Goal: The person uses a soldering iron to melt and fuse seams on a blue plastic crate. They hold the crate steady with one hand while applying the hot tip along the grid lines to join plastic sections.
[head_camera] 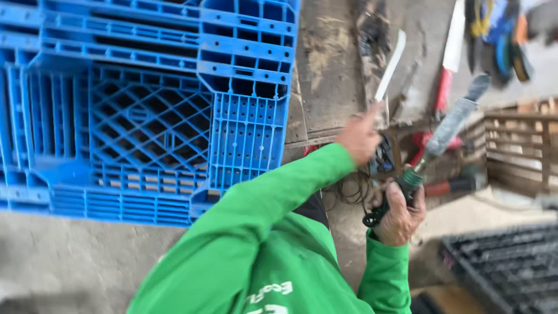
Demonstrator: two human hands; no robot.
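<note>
The person in the green long-sleeved top has both hands raised and apart. The left hand (359,137) is closed around the handle end of a long, pale, flat blade (390,65), which points up and away from it over the worn grey surface (328,64). The right hand (400,216), lower and nearer the body, is clamped on the dark grip of a heat-gun-like tool (442,136); its green collar sits just above the fist and its silvery barrel slants up and to the right, ending well to the right of the blade. The motion blur keeps me from telling the tool's exact kind.

To the left of both hands a big blue plastic pallet (145,104) stands tilted, its latticed underside facing us. Between the two hands lies a tangle of dark cable (349,189). Beyond the right hand I see a red-handled knife (449,64) with a white blade, and more red-handled tools near the barrel. Below and right of the right hand sits a black plastic grid (511,267), with a wooden slatted frame (520,145) above it.
</note>
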